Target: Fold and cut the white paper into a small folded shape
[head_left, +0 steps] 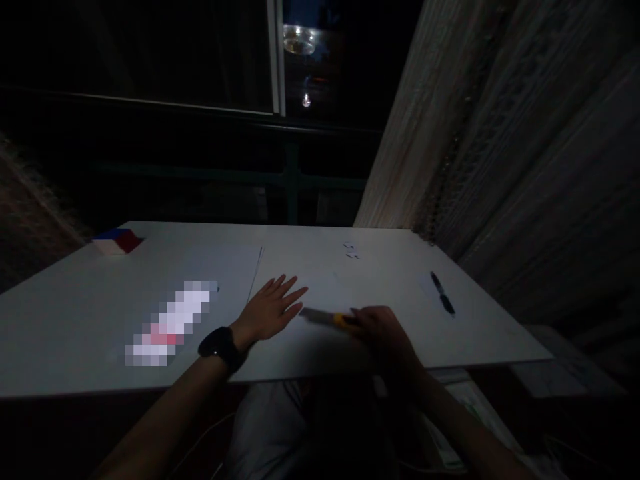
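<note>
My left hand (270, 309), a dark watch (220, 348) on its wrist, lies with fingers spread on the white table (225, 363). A pale sheet of paper (320, 283) seems to lie beside its fingertips; its outline is hard to make out in the dim light. My right hand (383, 328) is closed around a yellow utility knife (345, 322). The blade points left, its tip close to my left thumb. Whether the blade touches the surface below cannot be told.
A black pen (443, 293) lies on the right. Small pale pieces with dark marks (352, 251) lie toward the back. Left are paper sheets (235, 267), a bright pixelated long object (173, 323) and a blue, red and white block (118, 241). Curtains (395, 120) hang on both sides.
</note>
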### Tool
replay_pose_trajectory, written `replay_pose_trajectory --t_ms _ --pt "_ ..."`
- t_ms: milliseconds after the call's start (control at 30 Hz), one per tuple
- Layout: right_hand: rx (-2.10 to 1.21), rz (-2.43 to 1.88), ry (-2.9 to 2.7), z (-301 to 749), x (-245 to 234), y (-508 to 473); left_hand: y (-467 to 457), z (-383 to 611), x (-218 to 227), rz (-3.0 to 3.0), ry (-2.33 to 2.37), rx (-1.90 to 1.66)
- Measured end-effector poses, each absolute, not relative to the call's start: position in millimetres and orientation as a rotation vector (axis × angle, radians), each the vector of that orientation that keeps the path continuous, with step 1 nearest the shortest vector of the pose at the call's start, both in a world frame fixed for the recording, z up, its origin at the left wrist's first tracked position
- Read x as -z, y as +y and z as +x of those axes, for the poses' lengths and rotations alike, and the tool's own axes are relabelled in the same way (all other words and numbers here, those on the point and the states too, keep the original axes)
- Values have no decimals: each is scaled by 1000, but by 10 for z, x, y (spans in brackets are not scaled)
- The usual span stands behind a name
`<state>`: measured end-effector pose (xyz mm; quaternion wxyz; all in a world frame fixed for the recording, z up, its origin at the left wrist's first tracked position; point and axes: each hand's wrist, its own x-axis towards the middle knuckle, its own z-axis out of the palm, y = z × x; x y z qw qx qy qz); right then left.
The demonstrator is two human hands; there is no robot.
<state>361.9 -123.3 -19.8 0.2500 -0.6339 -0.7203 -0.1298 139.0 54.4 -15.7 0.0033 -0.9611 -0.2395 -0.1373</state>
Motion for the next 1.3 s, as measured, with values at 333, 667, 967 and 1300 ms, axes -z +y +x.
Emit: replay_pose_trajectory --t_ms 333,667,967,1300 --pt "567 -2746 -1074 4936 -63 -1154 545 1404 145 -3023 -772 469" --pt "556 -2784 -1124 4869 -8 -1153 435 1412 -16 -3001 -747 586" --pt "-131 -1915 -1362 4218 -123 -798 74 1496 84 -3060 -762 396" --pt "-999 -1588 -942 3878 -192 -285 7 1536 117 -3019 -799 412"
